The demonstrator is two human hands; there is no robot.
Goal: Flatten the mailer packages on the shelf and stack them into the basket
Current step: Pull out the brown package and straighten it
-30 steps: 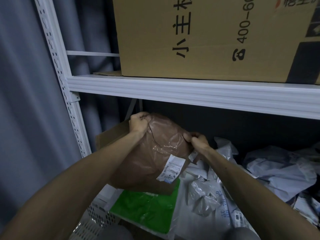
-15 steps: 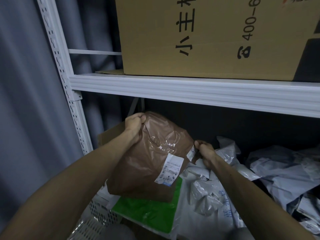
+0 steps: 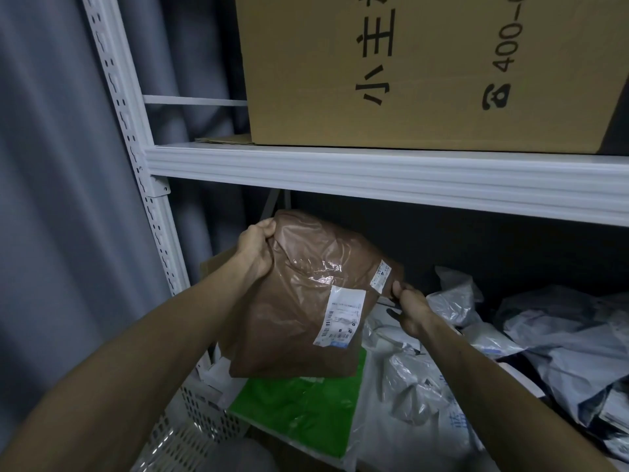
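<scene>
A brown plastic mailer (image 3: 299, 301) with a white shipping label hangs in the air under the upper shelf. My left hand (image 3: 255, 248) grips its top left corner. My right hand (image 3: 406, 308) pinches its right corner by a small white sticker. Below it a green mailer (image 3: 303, 407) lies over the rim of a white perforated basket (image 3: 190, 434) at the lower left. Several grey and white crumpled mailers (image 3: 544, 335) are piled on the lower shelf to the right.
A white shelf beam (image 3: 374, 175) runs across just above the hands, carrying a large cardboard box (image 3: 425, 69). A white perforated upright (image 3: 136, 165) stands at the left, with grey curtain behind. A cardboard flap (image 3: 218, 264) stands behind the basket.
My hands have pulled apart, the right one moving right and down, so the brown mailer is stretched wider and flatter. The left hand has kept its grip near the top.
</scene>
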